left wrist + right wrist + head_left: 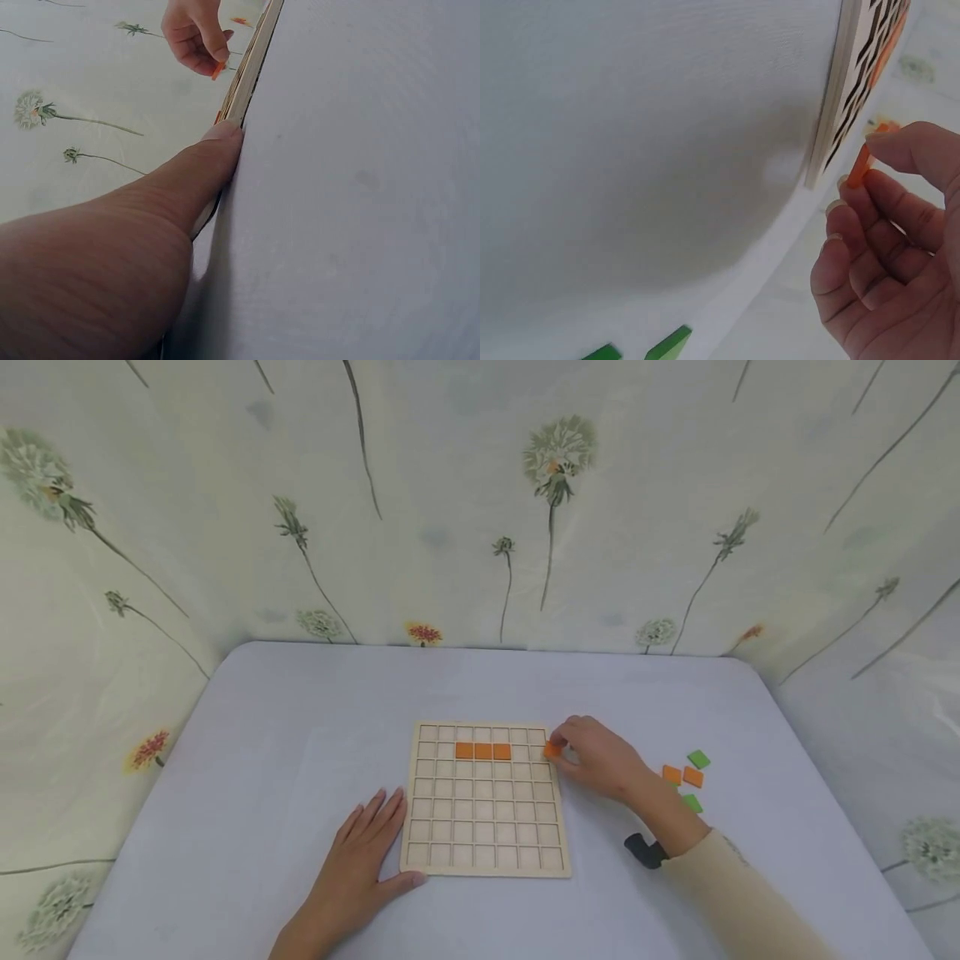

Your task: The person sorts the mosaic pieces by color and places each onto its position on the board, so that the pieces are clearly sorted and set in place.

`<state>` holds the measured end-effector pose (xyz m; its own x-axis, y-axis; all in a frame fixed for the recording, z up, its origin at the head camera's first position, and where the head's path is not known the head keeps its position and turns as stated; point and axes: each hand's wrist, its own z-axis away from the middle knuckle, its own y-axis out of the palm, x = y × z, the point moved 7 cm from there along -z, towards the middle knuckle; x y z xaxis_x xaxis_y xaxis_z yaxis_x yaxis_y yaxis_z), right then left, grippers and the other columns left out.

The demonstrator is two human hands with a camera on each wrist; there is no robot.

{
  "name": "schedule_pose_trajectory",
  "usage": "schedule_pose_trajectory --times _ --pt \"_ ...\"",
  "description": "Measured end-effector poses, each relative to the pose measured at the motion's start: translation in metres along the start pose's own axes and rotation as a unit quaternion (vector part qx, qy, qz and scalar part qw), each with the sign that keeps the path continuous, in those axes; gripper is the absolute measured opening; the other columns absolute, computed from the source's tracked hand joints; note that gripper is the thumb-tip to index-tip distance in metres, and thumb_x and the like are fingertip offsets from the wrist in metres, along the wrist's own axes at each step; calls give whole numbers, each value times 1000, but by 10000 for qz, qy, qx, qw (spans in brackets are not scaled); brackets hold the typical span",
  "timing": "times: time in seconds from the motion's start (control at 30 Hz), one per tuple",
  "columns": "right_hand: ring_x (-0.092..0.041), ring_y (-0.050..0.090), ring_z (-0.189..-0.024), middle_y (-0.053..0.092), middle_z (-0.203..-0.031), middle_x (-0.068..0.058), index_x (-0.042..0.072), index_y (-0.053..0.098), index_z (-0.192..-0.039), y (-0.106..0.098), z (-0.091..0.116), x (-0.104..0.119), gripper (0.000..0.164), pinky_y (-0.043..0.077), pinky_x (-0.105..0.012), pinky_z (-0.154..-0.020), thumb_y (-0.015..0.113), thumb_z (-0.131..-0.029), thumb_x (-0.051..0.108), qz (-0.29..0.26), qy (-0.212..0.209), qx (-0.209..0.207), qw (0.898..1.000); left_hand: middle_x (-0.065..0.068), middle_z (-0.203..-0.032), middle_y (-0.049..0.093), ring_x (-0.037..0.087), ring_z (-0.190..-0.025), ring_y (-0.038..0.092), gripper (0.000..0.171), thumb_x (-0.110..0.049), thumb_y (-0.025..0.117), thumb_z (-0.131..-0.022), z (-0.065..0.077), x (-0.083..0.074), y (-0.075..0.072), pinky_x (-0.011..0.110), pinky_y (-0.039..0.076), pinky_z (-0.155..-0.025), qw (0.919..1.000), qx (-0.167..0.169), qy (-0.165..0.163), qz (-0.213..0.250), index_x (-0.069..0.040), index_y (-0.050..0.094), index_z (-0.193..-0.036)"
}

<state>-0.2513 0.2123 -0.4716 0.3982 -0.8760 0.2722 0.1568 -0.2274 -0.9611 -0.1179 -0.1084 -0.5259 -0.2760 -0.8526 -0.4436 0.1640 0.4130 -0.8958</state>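
A square wooden grid board (484,864) lies on the table, with three orange square tiles (483,751) side by side in its second row from the far edge. My right hand (600,760) pinches another orange tile (861,161) between thumb and fingertips. In the head view that tile is over the board's right edge, near the same row. My left hand (360,852) lies flat with fingers spread along the board's left edge, its thumb (217,142) touching the near left corner.
To the right lie loose orange tiles (693,777) and green tiles (699,759), some partly behind the right forearm. A black curved object (643,852) sits beside the right wrist. The white-covered table (315,693) meets a flower-patterned cloth (465,485) at the back and sides.
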Motion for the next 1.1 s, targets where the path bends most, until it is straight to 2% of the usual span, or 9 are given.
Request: schedule_pose_trajectory --times 0.37,0.67,1.1 --pt "-23 61 -109 68 -108 0 7 73 -111 5 -15 25 19 56 -40 -96 76 -96 18 17 -541 16 9985 -7 -173 19 19 -161 7 105 -60 80 -85 0 1 -1 46 6 -129 10000 -33 45 60 -16 30 -166" --pt "-22 61 -107 68 -110 -2 6 74 -114 10 -22 32 23 56 -39 -94 76 -93 16 108 -359 150 9992 -9 -173 17 16 -161 4 105 -62 78 -86 -1 3 0 43 4 -129 9999 41 5 92 -18 28 -167" --pt "-22 60 -104 68 -107 -2 6 74 -113 15 -27 37 20 55 -38 -91 75 -95 16 192 -579 159 9980 -7 -173 19 18 -161 5 106 -61 79 -84 -1 2 1 46 5 -129 9999 51 -13 91 -16 30 -166"
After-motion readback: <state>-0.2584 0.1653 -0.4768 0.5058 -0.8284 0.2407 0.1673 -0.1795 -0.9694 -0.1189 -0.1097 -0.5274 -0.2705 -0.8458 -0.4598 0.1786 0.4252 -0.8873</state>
